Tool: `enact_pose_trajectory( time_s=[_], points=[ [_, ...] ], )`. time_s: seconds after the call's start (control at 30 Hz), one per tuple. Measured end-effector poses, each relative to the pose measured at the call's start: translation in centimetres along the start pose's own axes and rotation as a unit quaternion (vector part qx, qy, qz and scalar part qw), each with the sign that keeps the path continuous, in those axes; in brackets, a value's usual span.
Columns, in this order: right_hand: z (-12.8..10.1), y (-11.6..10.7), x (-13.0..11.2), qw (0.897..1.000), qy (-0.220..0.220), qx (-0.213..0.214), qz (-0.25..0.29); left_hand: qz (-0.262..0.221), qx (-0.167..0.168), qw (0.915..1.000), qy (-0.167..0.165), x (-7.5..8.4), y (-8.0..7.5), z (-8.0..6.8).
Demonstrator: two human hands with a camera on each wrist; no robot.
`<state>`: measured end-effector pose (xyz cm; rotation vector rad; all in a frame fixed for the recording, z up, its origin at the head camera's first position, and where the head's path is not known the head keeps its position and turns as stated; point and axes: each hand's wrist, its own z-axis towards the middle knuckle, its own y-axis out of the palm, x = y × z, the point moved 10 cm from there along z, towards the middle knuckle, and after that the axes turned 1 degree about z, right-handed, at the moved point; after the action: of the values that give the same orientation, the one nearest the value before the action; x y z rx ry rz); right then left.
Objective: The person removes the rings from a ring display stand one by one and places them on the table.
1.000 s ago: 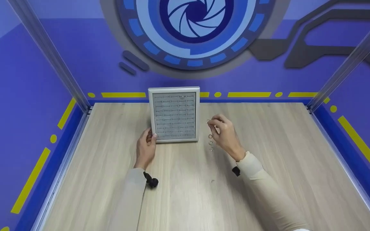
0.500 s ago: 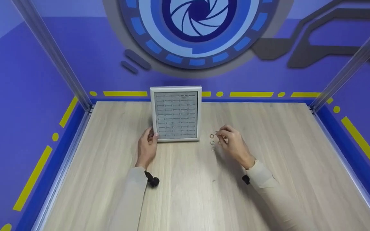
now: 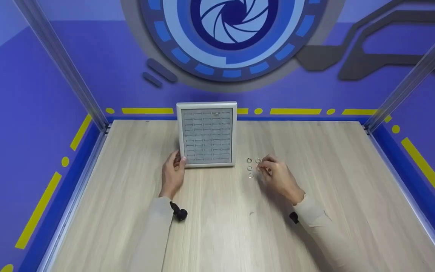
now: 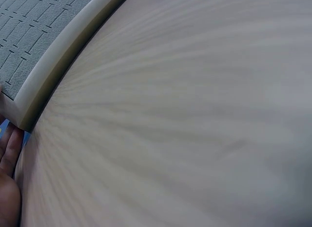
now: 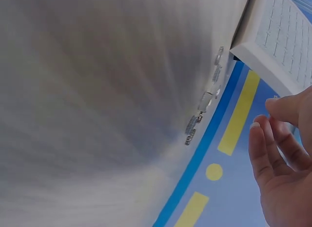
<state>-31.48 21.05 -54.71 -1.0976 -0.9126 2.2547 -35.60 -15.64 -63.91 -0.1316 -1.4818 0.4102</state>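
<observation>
In the head view a white-framed ring display tray (image 3: 207, 138) stands tilted upright, its grey pad cut with rows of slots. One ring (image 3: 216, 114) sits in its top row. My left hand (image 3: 172, 172) grips the tray's lower left corner, thumb on the front and fingers behind. Several rings (image 3: 249, 168) lie in short columns on the table to the right of the tray. My right hand (image 3: 278, 175) is bent beside them, thumb and index finger close together at one ring (image 3: 258, 169); whether it pinches that ring I cannot tell.
Rings (image 5: 190, 124) also show in the right wrist view, low on the light wood table (image 3: 210, 226). Behind stands a blue and purple wall (image 3: 296, 87) with yellow marks. Metal posts (image 3: 66, 68) rise at the back corners, and a small mark (image 3: 251, 213) lies nearer the front.
My right hand has come down and to the right, away from the tray's side, to the rings. A ring now shows at the top of the right column. The left hand keeps its hold.
</observation>
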Motion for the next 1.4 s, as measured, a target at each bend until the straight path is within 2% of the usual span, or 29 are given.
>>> enact_pose_trajectory(
  time_s=[0.37,0.77,1.03,1.4],
  points=[
    [-0.9,0.6,0.9,1.0,0.009,-0.017,-0.017,-0.006,0.001,1.0,0.0,0.0,0.0,-0.1],
    [-1.1,2.0,1.8,0.995,0.047,-0.069,-0.054,-0.008,0.001,1.0,-0.003,0.0,-0.1,0.0],
    [-1.4,2.2,2.0,0.992,0.053,-0.073,-0.091,-0.006,-0.001,1.0,0.002,0.0,0.0,-0.1],
    [-1.4,2.5,2.4,0.99,0.061,-0.087,-0.095,-0.007,-0.003,1.0,0.001,-0.1,0.0,-0.1]
  ],
)
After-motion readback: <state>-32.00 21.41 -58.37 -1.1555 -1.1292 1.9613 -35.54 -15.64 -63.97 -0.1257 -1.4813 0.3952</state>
